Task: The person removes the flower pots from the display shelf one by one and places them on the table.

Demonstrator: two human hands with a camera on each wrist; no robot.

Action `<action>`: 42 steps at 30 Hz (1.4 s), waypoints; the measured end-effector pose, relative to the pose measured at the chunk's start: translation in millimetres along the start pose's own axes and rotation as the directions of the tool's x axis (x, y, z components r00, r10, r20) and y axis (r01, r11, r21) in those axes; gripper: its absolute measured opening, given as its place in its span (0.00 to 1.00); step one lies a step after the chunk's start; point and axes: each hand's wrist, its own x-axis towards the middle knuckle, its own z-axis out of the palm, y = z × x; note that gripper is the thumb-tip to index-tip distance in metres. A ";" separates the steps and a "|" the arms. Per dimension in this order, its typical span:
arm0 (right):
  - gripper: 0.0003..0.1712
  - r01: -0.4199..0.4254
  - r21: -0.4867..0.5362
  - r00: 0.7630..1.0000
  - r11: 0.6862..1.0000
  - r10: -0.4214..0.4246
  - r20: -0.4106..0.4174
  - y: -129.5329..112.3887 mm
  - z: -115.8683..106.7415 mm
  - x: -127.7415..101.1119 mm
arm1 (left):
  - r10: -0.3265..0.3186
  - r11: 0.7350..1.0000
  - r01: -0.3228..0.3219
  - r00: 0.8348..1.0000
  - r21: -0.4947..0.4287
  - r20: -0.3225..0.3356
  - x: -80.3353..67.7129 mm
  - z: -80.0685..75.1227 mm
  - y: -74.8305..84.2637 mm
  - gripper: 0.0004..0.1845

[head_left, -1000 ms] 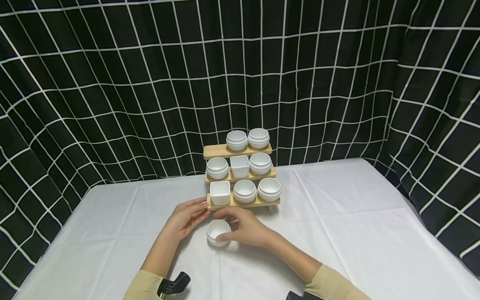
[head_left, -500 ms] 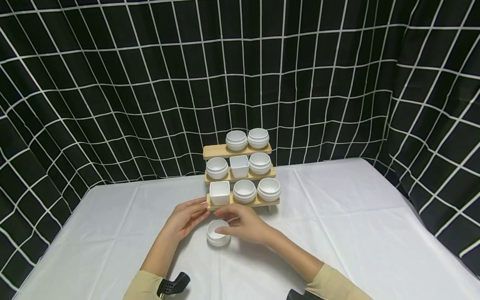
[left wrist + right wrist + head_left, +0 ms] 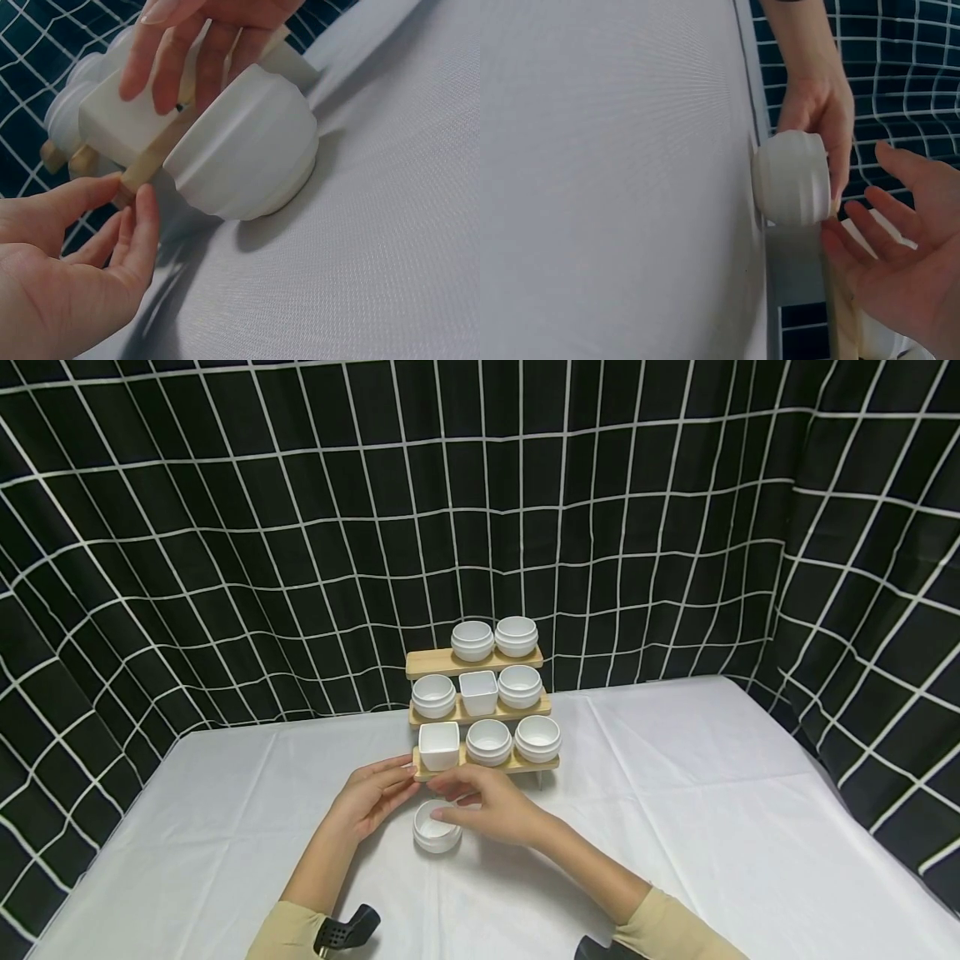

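Glazed white bowl (image 3: 437,827) on the desk (image 3: 675,827) looks light, rigid, slippery and breakable, best pinched across its rim; right hand (image 3: 491,806) hovers spread over it, left hand (image 3: 372,797) relaxed beside it against the near-left corner of the wooden rack (image 3: 480,767).

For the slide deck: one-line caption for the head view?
Right hand hovers at a round white bowl on the tablecloth; left hand touches the three-tier wooden rack.

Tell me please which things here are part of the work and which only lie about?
In the work:
- round white bowl on the table
- right hand, fingers open above it, not gripping
- left hand, fingertips at the wooden rack's lowest shelf

Only lying about:
- white dishes on the shelves
- white tablecloth
- checked curtain
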 end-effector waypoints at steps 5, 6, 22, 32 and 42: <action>0.22 0.008 -0.021 1.000 1.000 -0.008 -0.004 -2.9 -1.2 0.2 | -0.002 1.000 0.002 1.000 0.000 -0.005 0.1 0.0 0.3 0.27; 0.21 0.011 -0.025 1.000 1.000 -0.011 -0.006 -3.3 -1.4 0.3 | -0.002 1.000 0.002 1.000 0.000 -0.005 0.1 0.0 0.3 0.27; 0.21 0.051 -0.049 0.999 0.998 -0.051 0.002 -16.5 -7.4 -0.6 | -0.001 1.000 0.001 1.000 0.004 -0.019 -0.5 1.1 1.1 0.27; 0.18 0.067 -0.027 0.998 0.997 -0.066 0.008 -22.6 -10.6 -1.2 | 0.000 1.000 0.000 1.000 -0.004 -0.006 -1.3 0.7 1.6 0.27; 0.17 0.090 -0.027 0.996 0.996 -0.089 0.009 -31.0 -17.4 -1.6 | -0.001 1.000 0.001 1.000 -0.010 -0.009 0.1 -0.2 1.0 0.27</action>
